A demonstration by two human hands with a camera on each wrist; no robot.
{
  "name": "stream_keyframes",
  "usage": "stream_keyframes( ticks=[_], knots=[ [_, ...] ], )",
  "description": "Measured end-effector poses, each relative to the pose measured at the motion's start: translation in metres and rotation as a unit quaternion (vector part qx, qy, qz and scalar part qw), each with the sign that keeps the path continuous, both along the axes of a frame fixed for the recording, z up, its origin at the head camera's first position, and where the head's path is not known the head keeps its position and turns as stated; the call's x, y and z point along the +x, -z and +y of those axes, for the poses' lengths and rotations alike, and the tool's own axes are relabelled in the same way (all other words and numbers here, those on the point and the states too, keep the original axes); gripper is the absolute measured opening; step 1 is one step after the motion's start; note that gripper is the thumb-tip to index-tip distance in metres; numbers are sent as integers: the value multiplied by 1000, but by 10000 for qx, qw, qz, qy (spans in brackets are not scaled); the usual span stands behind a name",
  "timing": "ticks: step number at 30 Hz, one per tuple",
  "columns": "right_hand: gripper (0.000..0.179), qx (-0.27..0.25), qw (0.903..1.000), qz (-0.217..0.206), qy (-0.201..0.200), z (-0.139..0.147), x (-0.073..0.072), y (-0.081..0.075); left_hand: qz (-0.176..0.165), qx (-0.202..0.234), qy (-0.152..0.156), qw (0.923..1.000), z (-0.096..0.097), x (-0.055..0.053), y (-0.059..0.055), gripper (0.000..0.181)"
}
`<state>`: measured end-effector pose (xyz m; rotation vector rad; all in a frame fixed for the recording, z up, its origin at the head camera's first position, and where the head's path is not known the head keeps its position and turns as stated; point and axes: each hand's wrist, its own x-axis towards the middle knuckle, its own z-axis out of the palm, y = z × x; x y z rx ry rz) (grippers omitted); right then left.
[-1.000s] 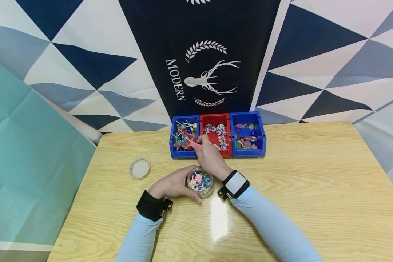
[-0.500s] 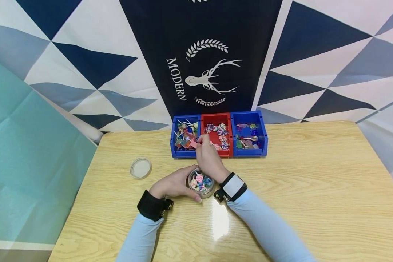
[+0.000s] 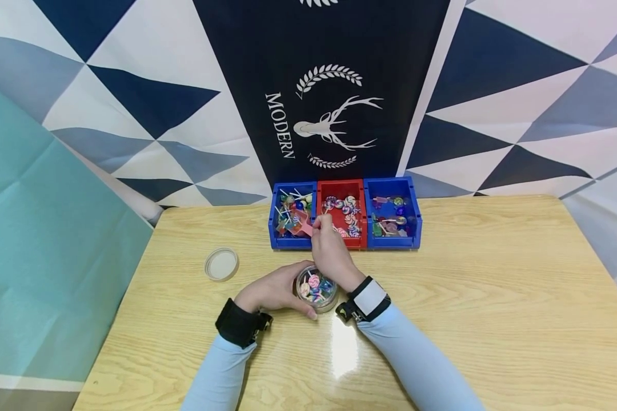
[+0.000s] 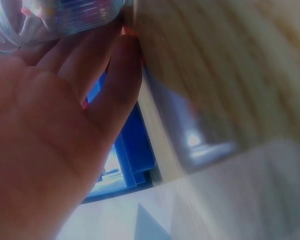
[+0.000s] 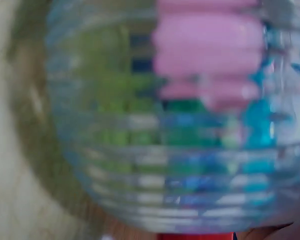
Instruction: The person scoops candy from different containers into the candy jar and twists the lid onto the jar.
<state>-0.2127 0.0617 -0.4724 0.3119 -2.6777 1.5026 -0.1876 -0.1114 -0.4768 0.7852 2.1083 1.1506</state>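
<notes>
My left hand (image 3: 275, 291) holds a round clear jar (image 3: 331, 301), thumb at its near side and fingers behind it. Small lollipop-shaped charms (image 3: 314, 281) fill the jar, pink, cream and blue ones on top. The right hand (image 3: 334, 254) pinches the handle of a pink scoop (image 3: 305, 226), whose head lies among the charms in the left blue bin (image 3: 291, 243). In the left wrist view the fingers (image 4: 122, 82) reach along the jar (image 4: 85, 20). The jar wall (image 5: 155, 165) fills most of the right wrist view, blurred.
Beside the left bin stand a red bin (image 3: 357, 243) with swirl lollipop charms and another blue bin (image 3: 393, 243) with mixed charms. A pale round lid (image 3: 221, 264) lies on the wooden table (image 3: 468, 285), left of the jar. A patterned wall covering (image 3: 360, 51) rises behind the bins.
The right hand has shifted slightly, with the scoop still in the left blue bin. My left hand and the jar keep their place. The head view has moved a little.
</notes>
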Motion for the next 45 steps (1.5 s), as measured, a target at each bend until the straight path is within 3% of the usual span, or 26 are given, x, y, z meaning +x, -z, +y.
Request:
stream_keyframes(
  ticks=[25,45],
  knots=[
    [6,-344,9984,382,255,4,6,0,-43,-123,-95,9999,0,2,0,88],
    [5,-468,9975,325,416,4,10,-9,-106,-14,-78,9999,0,1,1,86]
  ],
)
